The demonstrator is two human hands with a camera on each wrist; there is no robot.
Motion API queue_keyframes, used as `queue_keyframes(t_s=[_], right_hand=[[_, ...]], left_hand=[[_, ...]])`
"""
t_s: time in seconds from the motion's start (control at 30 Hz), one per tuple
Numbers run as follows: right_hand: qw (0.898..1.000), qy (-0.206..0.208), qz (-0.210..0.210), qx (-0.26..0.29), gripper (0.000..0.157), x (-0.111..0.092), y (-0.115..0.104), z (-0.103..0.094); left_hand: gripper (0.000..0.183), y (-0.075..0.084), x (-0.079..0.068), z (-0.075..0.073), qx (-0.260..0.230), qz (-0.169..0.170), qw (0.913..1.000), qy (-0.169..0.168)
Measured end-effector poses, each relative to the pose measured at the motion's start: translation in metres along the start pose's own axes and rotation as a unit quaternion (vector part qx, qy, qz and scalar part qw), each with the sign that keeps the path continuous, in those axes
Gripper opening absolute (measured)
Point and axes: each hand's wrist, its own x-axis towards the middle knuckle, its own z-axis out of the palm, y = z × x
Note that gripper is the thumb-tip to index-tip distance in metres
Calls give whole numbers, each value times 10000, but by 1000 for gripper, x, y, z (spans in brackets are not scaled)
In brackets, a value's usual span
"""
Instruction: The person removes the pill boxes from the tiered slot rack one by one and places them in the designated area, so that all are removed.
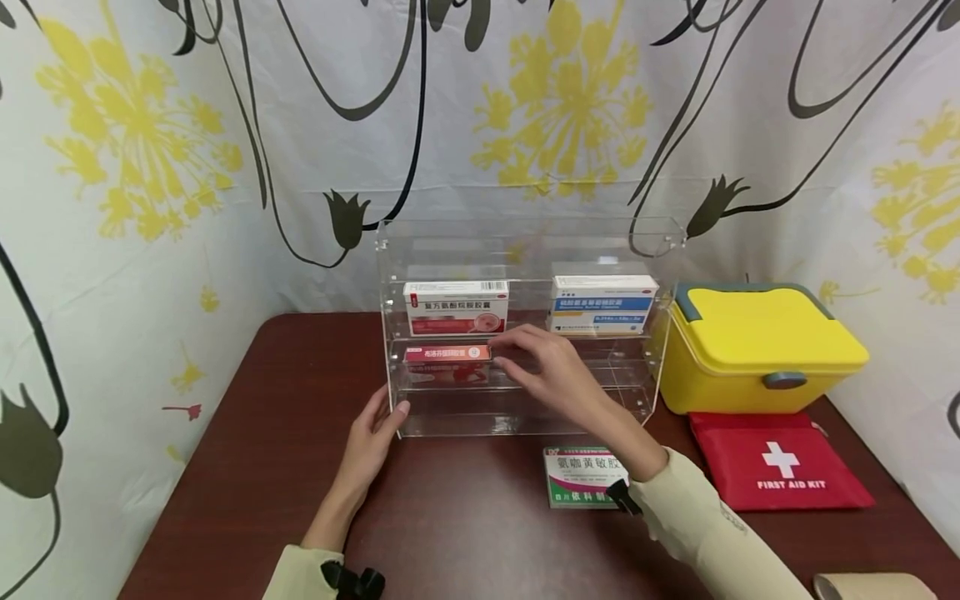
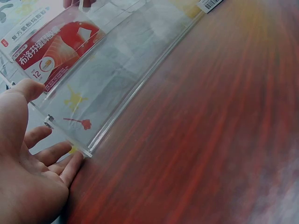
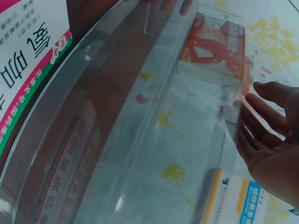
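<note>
A clear acrylic display rack [image 1: 525, 425] with stepped shelves stands on the table. My left hand [image 1: 369, 437] holds its lower left side, the thumb at the front edge and the fingers along the outer face [image 2: 28, 154]. On the middle shelf at the left sits a red medicine box [image 1: 447, 354], visible through the plastic in the right wrist view. My right hand [image 1: 551, 371] reaches over that shelf, its loosely bent fingertips close to the box's right end; contact is unclear. On the shelf above stand a white-and-red medicine box [image 1: 456, 308] and a white-and-blue one [image 1: 602, 305].
A green, white and pink medicine box [image 1: 581, 479] lies on the table before the rack, partly behind my right wrist. To the right are a yellow case [image 1: 757, 358] and a red first aid pouch [image 1: 780, 467]. A cardboard tube [image 1: 873, 587] lies at the bottom right.
</note>
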Motion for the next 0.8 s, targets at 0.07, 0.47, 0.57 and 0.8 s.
queue_keyframes(t_s=[0.07, 0.47, 0.57, 0.8], right_hand=[[10000, 4, -42, 47, 21, 2, 2, 4], [9993, 124, -224, 282, 22, 7, 4, 17], [9992, 116, -208, 311, 22, 8, 5, 20], [9993, 32, -28, 385, 21, 11, 5, 24]], left_hand=[[58, 0, 0, 0, 28, 7, 10000, 3], [59, 2, -1, 0, 118, 118, 9998, 88], [60, 2, -1, 0, 143, 101, 9998, 89], [58, 2, -1, 1, 135, 102, 9998, 83]])
